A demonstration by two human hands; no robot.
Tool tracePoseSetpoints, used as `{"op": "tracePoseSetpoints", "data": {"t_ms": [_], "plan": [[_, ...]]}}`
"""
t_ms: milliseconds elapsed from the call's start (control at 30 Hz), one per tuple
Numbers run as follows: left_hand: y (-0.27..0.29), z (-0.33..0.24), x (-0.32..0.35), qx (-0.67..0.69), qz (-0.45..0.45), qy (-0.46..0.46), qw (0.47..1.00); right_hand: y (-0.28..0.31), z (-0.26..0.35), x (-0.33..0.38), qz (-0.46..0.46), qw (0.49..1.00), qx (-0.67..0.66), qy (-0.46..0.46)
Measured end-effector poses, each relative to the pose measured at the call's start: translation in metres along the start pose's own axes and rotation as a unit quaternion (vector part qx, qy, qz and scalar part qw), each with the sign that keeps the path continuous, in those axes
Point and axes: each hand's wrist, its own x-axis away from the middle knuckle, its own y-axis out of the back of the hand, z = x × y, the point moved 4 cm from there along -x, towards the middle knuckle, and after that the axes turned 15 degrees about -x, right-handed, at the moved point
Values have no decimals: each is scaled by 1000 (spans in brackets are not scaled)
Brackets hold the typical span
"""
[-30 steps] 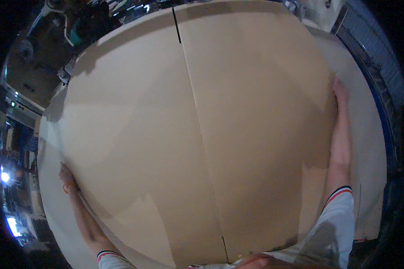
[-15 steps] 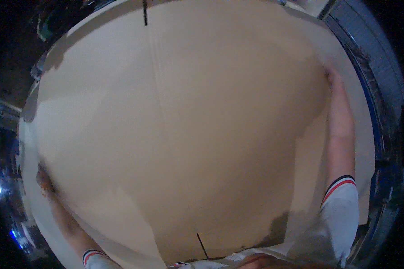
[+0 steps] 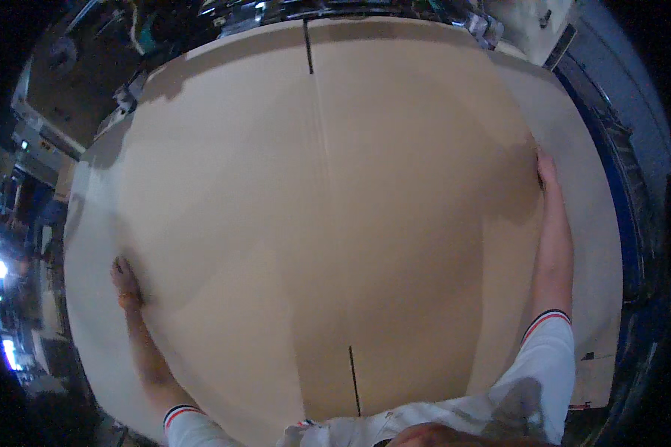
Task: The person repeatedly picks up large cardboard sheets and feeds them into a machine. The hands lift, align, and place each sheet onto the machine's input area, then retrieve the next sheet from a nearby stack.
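A large tan cardboard sheet point(image 3: 395, 223) spreads out flat in front of me, with a faint crease line running from far to near. One dark slot is cut into its far edge and another into its near edge. My left hand point(image 3: 126, 281) is closed at the sheet's left edge, its fingers pointing away from me. At the right edge, farther off, my right hand point(image 3: 546, 167) grips the border with its fingers partly hidden. Both arms are spread wide.
A paler board point(image 3: 593, 223) lies beneath the sheet and sticks out on both sides. Beyond the far edge is dark machinery point(image 3: 276, 11). A blue-grey structure point(image 3: 626, 97) borders the right, and a grey panel point(image 3: 67, 97) stands at the far left.
My view has shifted, so the sheet's far edge now shows fully and its slots appear farther right. Both hands remain at the sheet's side edges; the right one appears lower in the picture.
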Motion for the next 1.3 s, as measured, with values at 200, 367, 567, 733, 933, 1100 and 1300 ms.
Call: {"op": "tracePoseSetpoints", "data": {"t_ms": [200, 367, 567, 733, 933, 1100, 1300], "plan": [[79, 66, 146, 143, 64, 77, 985, 48, -38, 77, -28, 962, 262, -76], [85, 138, 226, 117, -3, 152, 981, 111, -55, 131, -26, 904, 428, -5], [106, 172, 204, 94, -36, 166, 981, 37, -31, 158, -60, 936, 345, 17], [122, 222, 228, 136, -66, 171, 974, 47, -35, 173, -22, 913, 389, 119], [128, 338, 223, 64, -103, 192, 974, 30, -25, 199, -26, 959, 279, 34], [116, 326, 223, 207, -99, 180, 957, 59, -10, 219, -78, 957, 263, 96], [143, 390, 221, -187, -311, -61, 930, 81, -2, 234, -129, 982, 79, 117]]}}
